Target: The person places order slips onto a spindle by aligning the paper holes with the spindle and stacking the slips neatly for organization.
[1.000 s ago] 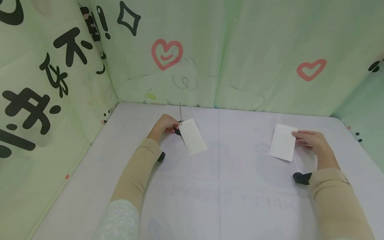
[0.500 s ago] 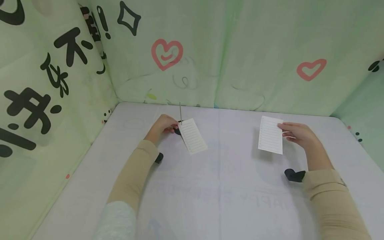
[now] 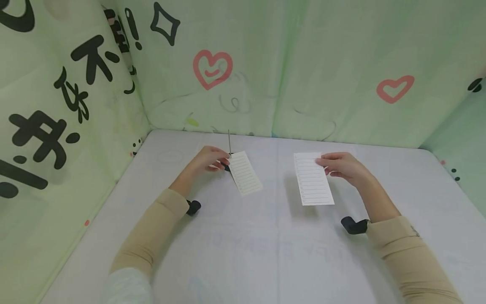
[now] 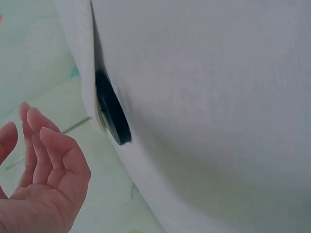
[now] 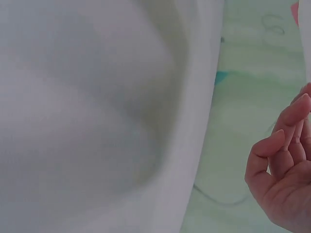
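Note:
In the head view, a thin metal spike (image 3: 229, 141) on a round black base (image 4: 112, 107) stands toward the back of the table. A white lined card (image 3: 246, 174) lies tilted at its foot, its top corner at the spike. My left hand (image 3: 208, 159) is just left of the spike, loosely curved, with thumb and fingers apart and nothing between them in the left wrist view. My right hand (image 3: 343, 166) pinches another white lined card (image 3: 312, 181) by its upper right edge, raised above the table. Only a sliver of that card shows in the right wrist view.
A white cloth covers the table (image 3: 247, 261). Pale green printed curtains (image 3: 322, 63) hang behind it and at both sides. A black wrist mount (image 3: 355, 226) juts out from the right cuff.
My right hand has carried its card leftward across the table, toward the spike. My left forearm has shifted slightly left and down, while the hand stays by the spike.

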Tool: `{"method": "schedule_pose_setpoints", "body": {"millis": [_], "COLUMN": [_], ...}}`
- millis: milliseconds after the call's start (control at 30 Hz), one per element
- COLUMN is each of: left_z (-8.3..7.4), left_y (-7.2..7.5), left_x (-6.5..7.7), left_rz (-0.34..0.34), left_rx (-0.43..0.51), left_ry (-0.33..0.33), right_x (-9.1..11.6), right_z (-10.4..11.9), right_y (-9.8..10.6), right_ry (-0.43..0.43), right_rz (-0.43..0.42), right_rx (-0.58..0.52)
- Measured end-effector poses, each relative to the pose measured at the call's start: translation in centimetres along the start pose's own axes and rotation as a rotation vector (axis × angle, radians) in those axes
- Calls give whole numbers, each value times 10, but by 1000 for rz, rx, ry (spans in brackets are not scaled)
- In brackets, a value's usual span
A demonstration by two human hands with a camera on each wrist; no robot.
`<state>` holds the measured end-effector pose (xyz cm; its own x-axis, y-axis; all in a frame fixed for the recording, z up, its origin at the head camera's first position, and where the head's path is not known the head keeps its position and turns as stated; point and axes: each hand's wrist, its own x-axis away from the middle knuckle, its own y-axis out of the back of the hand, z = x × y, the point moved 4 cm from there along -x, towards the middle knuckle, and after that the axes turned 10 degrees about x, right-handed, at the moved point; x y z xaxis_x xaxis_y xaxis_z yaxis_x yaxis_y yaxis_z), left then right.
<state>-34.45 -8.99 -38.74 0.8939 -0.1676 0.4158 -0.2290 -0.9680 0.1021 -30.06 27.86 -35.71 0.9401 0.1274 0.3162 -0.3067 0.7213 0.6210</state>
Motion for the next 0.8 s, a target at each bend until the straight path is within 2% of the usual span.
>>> {"method": "schedule_pose_setpoints", "body": {"millis": [167,400,533,800], "left_z": [-4,-5,-1,7], "left_y": [-24,-54,-64,-76], "left_x": [14,29,34,37], "left_rz": [148,334,376,380], "left_rx": [-61,-134,-181,-199], "left_ry": [-7,-51,-57,-51], "right_x": [0,-1,-1,-1], "right_z": [20,34,37,42], "right_y": [-27,-59,-72,-90], "right_ry": [58,94,109,117], "right_rz": [63,136,162,188], "right_rx": [-17,-23,-12,-15]}}
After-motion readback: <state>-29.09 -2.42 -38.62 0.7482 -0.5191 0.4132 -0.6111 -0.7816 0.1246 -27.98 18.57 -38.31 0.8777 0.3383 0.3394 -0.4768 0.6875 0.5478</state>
